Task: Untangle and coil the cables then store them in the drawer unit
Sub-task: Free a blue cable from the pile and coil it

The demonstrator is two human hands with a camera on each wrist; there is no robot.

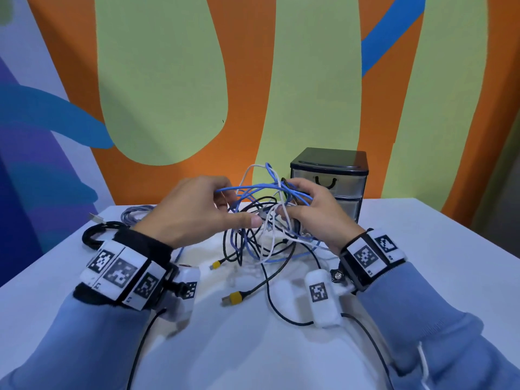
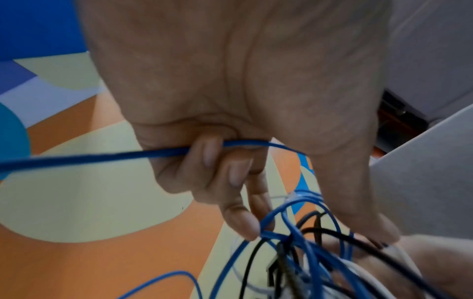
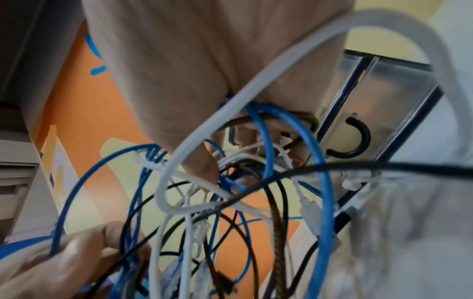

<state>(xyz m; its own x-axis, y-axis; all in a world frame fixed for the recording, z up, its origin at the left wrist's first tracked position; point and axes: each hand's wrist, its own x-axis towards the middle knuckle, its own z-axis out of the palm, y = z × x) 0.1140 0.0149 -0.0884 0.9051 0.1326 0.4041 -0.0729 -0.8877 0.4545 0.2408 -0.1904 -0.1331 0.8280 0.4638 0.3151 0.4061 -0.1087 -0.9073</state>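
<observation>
A tangle of blue, white and black cables (image 1: 261,220) hangs above the middle of the white table (image 1: 422,249), held up between both hands. My left hand (image 1: 202,209) curls its fingers (image 2: 212,157) round a blue cable (image 2: 102,156) that runs off to the left in the left wrist view. On the other side, my right hand (image 1: 309,209) grips a bunch of blue, white and braided strands (image 3: 268,131) at the knot's top. Black cables with yellow plugs (image 1: 233,298) trail onto the table. The black drawer unit (image 1: 332,178) stands just behind my right hand, drawers closed.
A coiled grey-white cable (image 1: 135,213) and a black braided cable loop (image 1: 95,232) lie on the table beyond my left wrist. A painted wall rises right behind the table's far edge. Wrist camera leads run along the table toward me.
</observation>
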